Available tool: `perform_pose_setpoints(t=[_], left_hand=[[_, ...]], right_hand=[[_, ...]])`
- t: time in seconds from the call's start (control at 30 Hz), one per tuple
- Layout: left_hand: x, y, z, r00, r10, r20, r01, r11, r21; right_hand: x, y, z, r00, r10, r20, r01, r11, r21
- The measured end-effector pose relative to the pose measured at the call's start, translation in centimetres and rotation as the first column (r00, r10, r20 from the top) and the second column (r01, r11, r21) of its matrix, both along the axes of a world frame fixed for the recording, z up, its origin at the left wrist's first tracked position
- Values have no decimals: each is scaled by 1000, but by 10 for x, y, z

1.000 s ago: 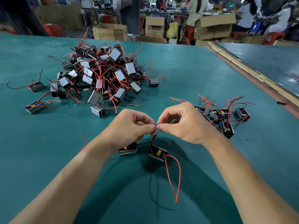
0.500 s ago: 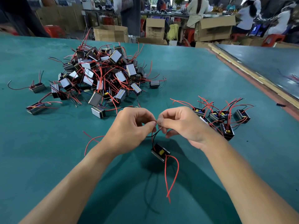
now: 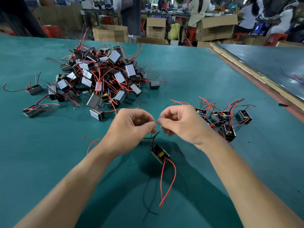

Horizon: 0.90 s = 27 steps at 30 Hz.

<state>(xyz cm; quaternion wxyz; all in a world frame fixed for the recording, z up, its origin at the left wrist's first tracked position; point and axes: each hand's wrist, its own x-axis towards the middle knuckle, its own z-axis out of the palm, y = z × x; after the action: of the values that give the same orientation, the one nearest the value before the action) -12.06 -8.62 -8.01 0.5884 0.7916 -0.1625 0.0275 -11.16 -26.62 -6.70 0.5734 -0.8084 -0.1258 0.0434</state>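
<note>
A small black box module [image 3: 160,154] with a yellow part inside hangs by its wires just above the green table [image 3: 49,162]. My left hand [image 3: 131,129] and my right hand [image 3: 179,124] meet fingertip to fingertip above it, each pinching the ends of its thin wires [image 3: 155,134]. Two long red wires [image 3: 166,183] trail down from the module toward me. More red wire [image 3: 92,142] shows from behind my left wrist.
A big heap of like modules [image 3: 102,79] with red and black wires lies at the far left. A smaller group of modules [image 3: 225,119] sits to the right of my right hand. Cardboard boxes [image 3: 215,28] and people stand beyond the table's far edge.
The module has lifted off the table and now hangs from its wires. A second module seen by my left hand a second ago is out of sight. Both hands rose slightly.
</note>
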Motion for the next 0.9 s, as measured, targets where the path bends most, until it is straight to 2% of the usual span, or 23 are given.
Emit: perform_pose_setpoints(t=[0.1, 0.17, 0.3, 0.53, 0.7, 0.9], left_hand=[[0, 1, 4, 994, 18, -111, -28, 995, -93], [1, 3, 6, 986, 9, -167, -37, 986, -162], [2, 5, 8, 974, 0, -225, -37, 986, -161], [0, 6, 9, 964, -25, -264, -11, 991, -134], [-2, 6, 12, 962, -44, -269, 9, 991, -131], [-5, 4, 12, 980, -47, -191, 39, 998, -44]], right_hand=[[0, 1, -4, 973, 6, 229, 8, 998, -57], [0, 2, -6, 949, 20, 313, 9, 996, -91], [0, 3, -7, 924, -19, 383, 47, 997, -66], [1, 1, -9, 906, 31, 421, 32, 990, -141], [2, 0, -8, 934, 61, 352, -13, 991, -136], [1, -3, -7, 982, 169, 85, -149, 968, -204]])
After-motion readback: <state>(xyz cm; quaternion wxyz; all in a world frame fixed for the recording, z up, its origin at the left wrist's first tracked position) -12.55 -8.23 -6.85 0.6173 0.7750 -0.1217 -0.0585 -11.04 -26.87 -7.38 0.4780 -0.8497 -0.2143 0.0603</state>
